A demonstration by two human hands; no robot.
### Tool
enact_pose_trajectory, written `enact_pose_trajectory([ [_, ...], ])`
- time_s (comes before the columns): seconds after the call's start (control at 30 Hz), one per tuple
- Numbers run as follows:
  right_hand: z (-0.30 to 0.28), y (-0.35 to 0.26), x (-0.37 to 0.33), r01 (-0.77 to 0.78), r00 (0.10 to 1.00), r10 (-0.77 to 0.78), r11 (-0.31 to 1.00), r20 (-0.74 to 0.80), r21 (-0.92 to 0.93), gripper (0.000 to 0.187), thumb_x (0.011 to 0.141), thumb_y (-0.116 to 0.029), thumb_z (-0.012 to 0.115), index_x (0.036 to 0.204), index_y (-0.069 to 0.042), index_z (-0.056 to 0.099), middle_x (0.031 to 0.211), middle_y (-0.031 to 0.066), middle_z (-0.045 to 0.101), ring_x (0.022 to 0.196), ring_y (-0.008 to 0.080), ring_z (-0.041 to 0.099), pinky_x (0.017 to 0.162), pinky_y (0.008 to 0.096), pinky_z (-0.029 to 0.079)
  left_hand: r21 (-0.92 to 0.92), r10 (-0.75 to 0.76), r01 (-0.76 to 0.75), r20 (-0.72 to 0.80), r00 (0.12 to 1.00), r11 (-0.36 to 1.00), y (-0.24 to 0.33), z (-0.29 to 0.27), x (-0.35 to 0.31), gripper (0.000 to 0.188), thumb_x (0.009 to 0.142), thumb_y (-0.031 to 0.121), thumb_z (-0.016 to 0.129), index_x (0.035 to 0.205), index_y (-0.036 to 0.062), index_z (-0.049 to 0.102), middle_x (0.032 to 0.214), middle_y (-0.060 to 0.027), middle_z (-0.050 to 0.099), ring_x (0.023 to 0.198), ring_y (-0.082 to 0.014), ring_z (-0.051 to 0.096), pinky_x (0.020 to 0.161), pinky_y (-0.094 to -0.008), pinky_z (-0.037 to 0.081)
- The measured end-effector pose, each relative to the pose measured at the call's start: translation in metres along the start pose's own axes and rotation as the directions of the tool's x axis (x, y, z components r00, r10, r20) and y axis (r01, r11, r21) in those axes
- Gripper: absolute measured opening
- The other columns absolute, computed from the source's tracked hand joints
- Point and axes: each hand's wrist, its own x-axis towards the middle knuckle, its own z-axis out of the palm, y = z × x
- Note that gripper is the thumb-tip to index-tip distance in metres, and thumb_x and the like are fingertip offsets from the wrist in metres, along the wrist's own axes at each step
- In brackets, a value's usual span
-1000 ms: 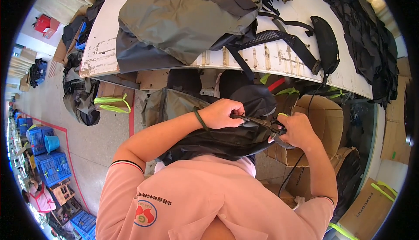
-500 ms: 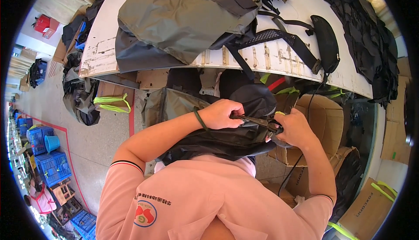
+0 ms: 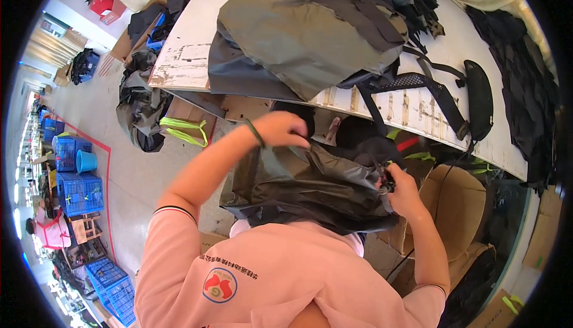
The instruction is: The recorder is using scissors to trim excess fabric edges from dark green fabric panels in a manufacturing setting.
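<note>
The cloth lies just nearer than the table. At its right end the right hand clasps scissors; the left hand is at its far edge, grip unclear.

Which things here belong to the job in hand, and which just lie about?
Seemingly in use:
Dark scissor-like tool in the right hand
Dark olive fabric by the left hand

Apparently lying about:
Blue plastic crates
Round blue basket
Open cardboard box
</note>
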Motion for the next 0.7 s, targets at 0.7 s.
enact_pose_trajectory([
  [0.7, 0.011, -0.047, 0.077, 0.228, 0.964, -0.266, 0.868, -0.024, -0.442, 0.042, 0.062, -0.017, 0.078, 0.093, -0.005, 0.053, 0.083, 0.0128, 0.062, 0.079, 0.0361, 0.057, 0.072, 0.0419, 0.044, -0.862, -0.396, 0.068, -0.160, 0.904, 0.503, 0.006, -0.016, -0.104, 0.023, 0.076, 0.000, 0.074, 0.087, 0.0073, 0.055, 0.079, 0.0066, 0.053, 0.073, -0.0029, 0.048, 0.067, -0.0194, 0.041],
])
